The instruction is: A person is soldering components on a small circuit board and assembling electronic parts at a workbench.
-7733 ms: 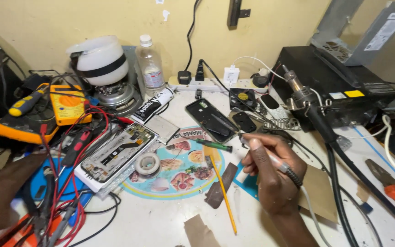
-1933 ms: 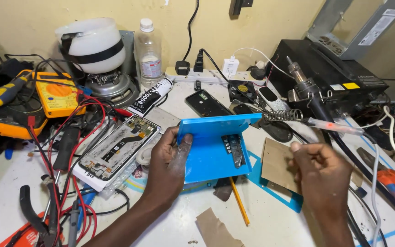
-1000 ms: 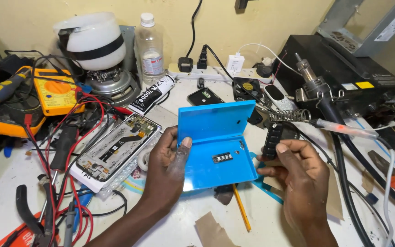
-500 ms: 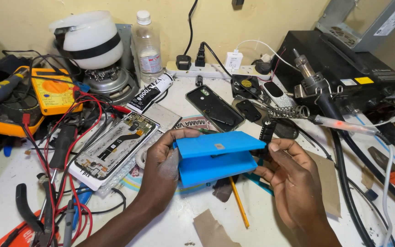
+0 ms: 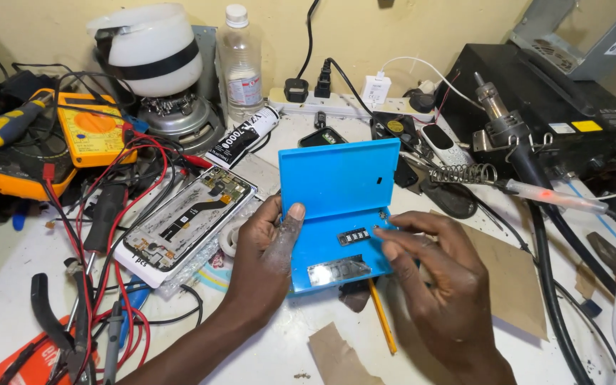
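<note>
- Blue hinged case (image 5: 336,207) was folded nearly shut half a second earlier; by this moment it stood open again, lid upright, base flat on the worktop (image 5: 265,356) between both hands.
- Means the inside was reachable: small dark component strip (image 5: 353,237) and a shiny metal piece (image 5: 336,269) lay exposed on the base.
- Left hand (image 5: 269,249): grasping the case's left edge, thumb pressed on the hinge line, fingers behind.
- Right hand (image 5: 436,285): unclenched, holding nothing, index and middle fingertips (image 5: 385,229) reaching onto the base's right edge, just beside the strip.
- Yellow pencil (image 5: 383,324) lay under the right hand; opened phone (image 5: 187,224) sat left of the left hand.
</note>
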